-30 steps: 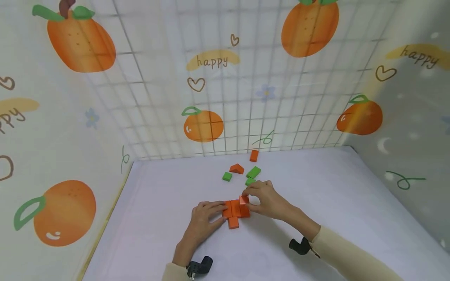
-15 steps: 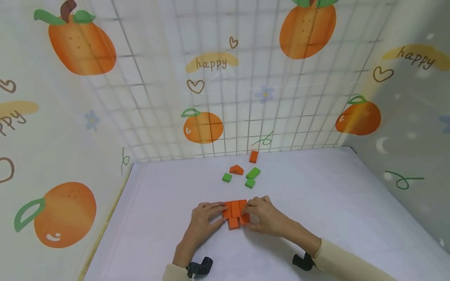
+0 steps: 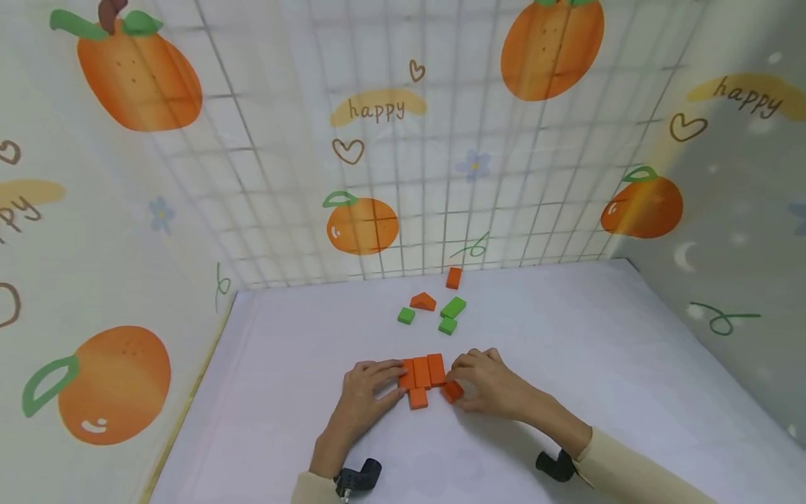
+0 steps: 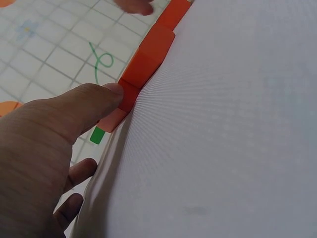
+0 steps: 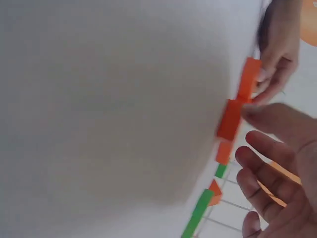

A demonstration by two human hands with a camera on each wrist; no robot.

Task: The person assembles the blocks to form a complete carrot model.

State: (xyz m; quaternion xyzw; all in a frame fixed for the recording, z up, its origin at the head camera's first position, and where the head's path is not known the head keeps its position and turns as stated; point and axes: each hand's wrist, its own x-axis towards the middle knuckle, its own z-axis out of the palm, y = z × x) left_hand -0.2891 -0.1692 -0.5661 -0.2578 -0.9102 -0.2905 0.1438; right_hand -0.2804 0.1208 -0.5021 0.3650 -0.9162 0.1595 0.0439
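Three flat orange blocks lie side by side in a row, with a small orange block against the middle one's near end. My left hand holds the row's leftmost block, fingers over its far part and thumb at its near end. In the left wrist view the thumb tip touches an orange block's near face. Just right of the row, my right hand pinches another small orange block, turned askew. In the right wrist view its thumb lies against that block, the other fingers spread apart.
Behind the row lie two small green blocks and a longer green one. An orange triangular block and an orange rectangular block sit farther back. Printed curtains surround the white table.
My right hand has brought its orange block down from atop the row's right end to the near side, then rightward, turning it. My left hand has stayed on the leftmost block.
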